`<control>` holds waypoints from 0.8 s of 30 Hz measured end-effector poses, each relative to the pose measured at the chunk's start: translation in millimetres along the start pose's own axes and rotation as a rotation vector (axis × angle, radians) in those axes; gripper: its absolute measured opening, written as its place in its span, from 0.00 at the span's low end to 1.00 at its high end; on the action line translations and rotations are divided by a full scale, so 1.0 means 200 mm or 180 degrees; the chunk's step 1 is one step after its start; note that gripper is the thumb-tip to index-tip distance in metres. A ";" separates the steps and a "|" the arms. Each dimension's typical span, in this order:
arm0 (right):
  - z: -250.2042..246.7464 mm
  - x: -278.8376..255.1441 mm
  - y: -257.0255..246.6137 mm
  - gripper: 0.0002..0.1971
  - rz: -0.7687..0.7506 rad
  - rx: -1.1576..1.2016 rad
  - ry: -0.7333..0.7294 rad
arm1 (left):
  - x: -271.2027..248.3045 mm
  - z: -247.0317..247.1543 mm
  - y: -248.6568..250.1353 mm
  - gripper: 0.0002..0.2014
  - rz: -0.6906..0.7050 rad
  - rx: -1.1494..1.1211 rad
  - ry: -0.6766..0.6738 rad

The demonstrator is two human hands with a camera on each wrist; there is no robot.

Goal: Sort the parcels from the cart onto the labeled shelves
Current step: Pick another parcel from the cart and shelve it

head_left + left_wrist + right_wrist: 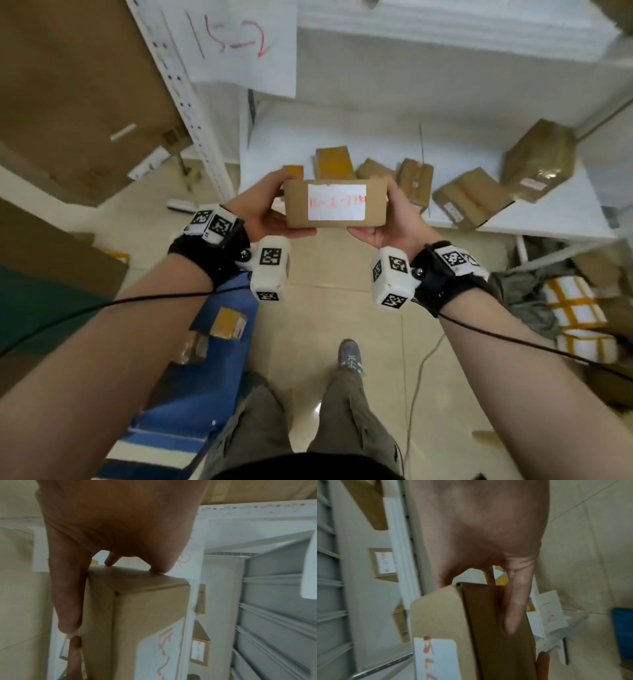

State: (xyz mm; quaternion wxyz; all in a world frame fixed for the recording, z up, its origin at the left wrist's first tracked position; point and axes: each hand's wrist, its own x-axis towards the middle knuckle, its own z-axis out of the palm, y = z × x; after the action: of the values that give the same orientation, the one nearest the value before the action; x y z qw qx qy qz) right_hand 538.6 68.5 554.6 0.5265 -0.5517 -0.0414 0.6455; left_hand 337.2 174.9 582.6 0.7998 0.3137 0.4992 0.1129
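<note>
Between our two hands, out in front of the white shelf [342, 137], we hold a small brown cardboard parcel [335, 204] level, above the pale tiled floor [329, 308]. Our left hand [265, 209] takes its left end and our right hand [394, 219] its right end, each grip closed on the box with the thumb on the near side and the fingers [68, 601] wrapped under and behind. From the left wrist view one finger lies flat along the parcel's side and another fingertip touches its end face. From the right wrist view a finger [517, 604] lies along the darker side face of the parcel [447, 615].

On the parcel's upper face sits a white label [336, 202] with red handwriting that is too blurred for us to read.

Behind the parcel, several other brown parcels [462, 195] lie scattered on the shelf, some flat and some tilted. A white paper sign [239, 44] with red writing hangs from the shelf level above, beside a perforated white upright [191, 113]. Down to our left is a blue cart [191, 394] with a small box [227, 323] on it. To our right, on the floor, lies a yellow and white checked bag [575, 315].
</note>
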 end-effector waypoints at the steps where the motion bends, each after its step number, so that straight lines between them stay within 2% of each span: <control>1: 0.02 -0.04 -0.06 0.33 -0.0062 -0.0005 -0.0039 | -0.04 0.03 0.05 0.16 0.0061 0.0059 -0.0040; 6: 0.10 -0.28 -0.34 0.32 -0.0479 0.0147 -0.0134 | -0.24 0.22 0.31 0.31 0.0431 0.0303 -0.0244; 10: 0.13 -0.50 -0.54 0.20 -0.0894 0.0223 -0.0345 | -0.38 0.39 0.49 0.31 0.0747 0.0534 -0.0446; 12: 0.13 -0.58 -0.61 0.19 -0.1049 0.0231 -0.0421 | -0.43 0.45 0.55 0.31 0.0897 0.0676 -0.0540; 15: 0.11 -0.68 -0.70 0.22 -0.1223 0.0131 -0.0417 | -0.49 0.55 0.61 0.23 0.1040 0.0928 -0.0661; 19: 0.04 -0.76 -0.82 0.34 -0.1570 -0.0031 -0.0174 | -0.53 0.68 0.68 0.16 0.1303 0.1164 -0.0830; 24: -0.06 -0.80 -0.94 0.40 -0.1993 -0.0134 0.0124 | -0.54 0.83 0.73 0.15 0.1602 0.1346 -0.1096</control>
State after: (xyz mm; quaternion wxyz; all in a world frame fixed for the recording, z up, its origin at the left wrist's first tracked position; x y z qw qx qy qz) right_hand 639.9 28.4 776.3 0.6888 -0.5352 -0.2126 0.4404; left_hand 449.3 170.6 801.9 0.7368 0.5994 0.2768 0.1460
